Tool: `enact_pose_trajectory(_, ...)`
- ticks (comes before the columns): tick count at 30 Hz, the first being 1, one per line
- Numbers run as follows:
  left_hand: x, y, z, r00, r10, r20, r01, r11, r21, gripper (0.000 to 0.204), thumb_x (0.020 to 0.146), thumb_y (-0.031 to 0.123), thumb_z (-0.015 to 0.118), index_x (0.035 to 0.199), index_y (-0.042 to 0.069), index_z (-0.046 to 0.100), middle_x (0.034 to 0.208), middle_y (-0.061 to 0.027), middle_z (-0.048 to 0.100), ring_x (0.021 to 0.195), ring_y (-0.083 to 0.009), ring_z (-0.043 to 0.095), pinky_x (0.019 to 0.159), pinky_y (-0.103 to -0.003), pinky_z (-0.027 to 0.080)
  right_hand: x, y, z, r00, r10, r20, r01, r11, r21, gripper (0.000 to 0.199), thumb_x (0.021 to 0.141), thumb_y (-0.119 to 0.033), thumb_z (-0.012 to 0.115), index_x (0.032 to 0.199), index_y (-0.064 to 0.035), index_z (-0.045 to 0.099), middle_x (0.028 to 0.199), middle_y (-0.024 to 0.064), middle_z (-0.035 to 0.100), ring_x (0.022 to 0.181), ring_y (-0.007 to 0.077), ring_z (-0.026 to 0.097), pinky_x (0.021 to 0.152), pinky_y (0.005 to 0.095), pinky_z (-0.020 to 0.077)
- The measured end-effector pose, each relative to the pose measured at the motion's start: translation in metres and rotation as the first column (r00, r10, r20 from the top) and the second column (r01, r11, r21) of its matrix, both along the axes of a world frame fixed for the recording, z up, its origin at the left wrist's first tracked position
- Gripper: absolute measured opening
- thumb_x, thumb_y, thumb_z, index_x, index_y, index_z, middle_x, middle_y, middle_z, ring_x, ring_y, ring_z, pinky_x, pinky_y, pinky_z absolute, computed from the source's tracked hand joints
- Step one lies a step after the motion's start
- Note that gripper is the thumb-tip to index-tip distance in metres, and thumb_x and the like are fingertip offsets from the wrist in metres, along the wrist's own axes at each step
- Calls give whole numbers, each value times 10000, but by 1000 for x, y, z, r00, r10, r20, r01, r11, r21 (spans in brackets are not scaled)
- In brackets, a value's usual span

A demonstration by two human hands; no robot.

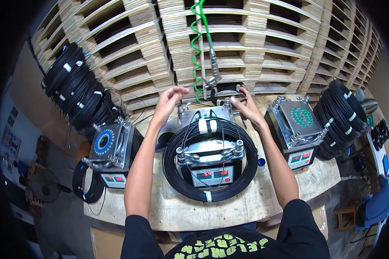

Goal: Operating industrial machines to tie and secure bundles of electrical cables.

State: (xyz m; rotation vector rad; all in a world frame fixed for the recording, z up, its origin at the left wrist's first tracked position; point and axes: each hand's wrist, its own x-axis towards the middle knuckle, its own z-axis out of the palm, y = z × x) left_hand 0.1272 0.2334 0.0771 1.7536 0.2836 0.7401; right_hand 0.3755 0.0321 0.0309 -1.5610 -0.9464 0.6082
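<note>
A coil of black cable (172, 177), bound with white ties, hangs around the middle machine (212, 176), which has a lit red display. Thin cable ends run up over its metal top plate (194, 115). My left hand (170, 102) is raised by the plate's far left post, fingers stretched to the right, holding nothing I can see. My right hand (250, 108) is by the far right post (227, 102), thumb close to it and fingers apart. Behind the plate, near my right fingertips, is a black curved thing (224, 89) with a white band.
Similar machines stand at left (112, 146) and right (296, 129), topped with blue and green rings of small parts. Black cable coils are piled at far left (80, 97) and far right (343, 116). A green spiral air hose (196, 52) hangs before stacked wooden pallets (250, 56).
</note>
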Motion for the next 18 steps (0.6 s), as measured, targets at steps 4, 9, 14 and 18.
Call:
enact_pose_trajectory(4, 5, 19, -21, 938, 48, -344, -127, 969, -210, 615, 1004, 600, 323, 1210, 109, 630, 1079, -72, 692, 1041, -164, 597, 952, -325, 430, -12, -4, -10, 985, 114, 127, -105, 991, -79, 1036, 810, -339, 800, 1551, -79, 125, 607, -3, 561, 534, 78, 499, 523, 232, 405)
enact_pose_trajectory(9, 3, 14, -37, 952, -304, -40, 217, 760, -612, 798, 951, 723, 211, 1435, 142, 467, 1260, -152, 640, 1167, -241, 588, 1017, -375, 440, -8, 3, -21, 983, 89, 163, -83, 995, -46, 942, 835, -238, 789, 1533, -88, 174, 648, 17, 576, 559, 87, 516, 516, 258, 424)
enact_pose_trajectory(14, 6, 23, -74, 993, -18, 114, 94, 705, -703, 691, 946, 665, 432, 1397, 146, 503, 1025, -61, 646, 911, -170, 581, 841, -339, 475, -23, 2, -17, 993, 44, 111, -47, 999, 28, 863, 837, -220, 797, 1506, -83, 268, 802, 10, 540, 608, 66, 404, 572, 230, 414)
enact_pose_trajectory(18, 7, 33, -98, 980, 93, 178, 55, 729, -682, 514, 921, 533, 614, 1237, 129, 582, 1012, -70, 659, 905, -164, 578, 821, -334, 469, -25, 5, -17, 996, 48, 77, -50, 998, 25, 824, 847, -206, 787, 1489, -82, 284, 697, -1, 541, 546, 59, 442, 488, 246, 399)
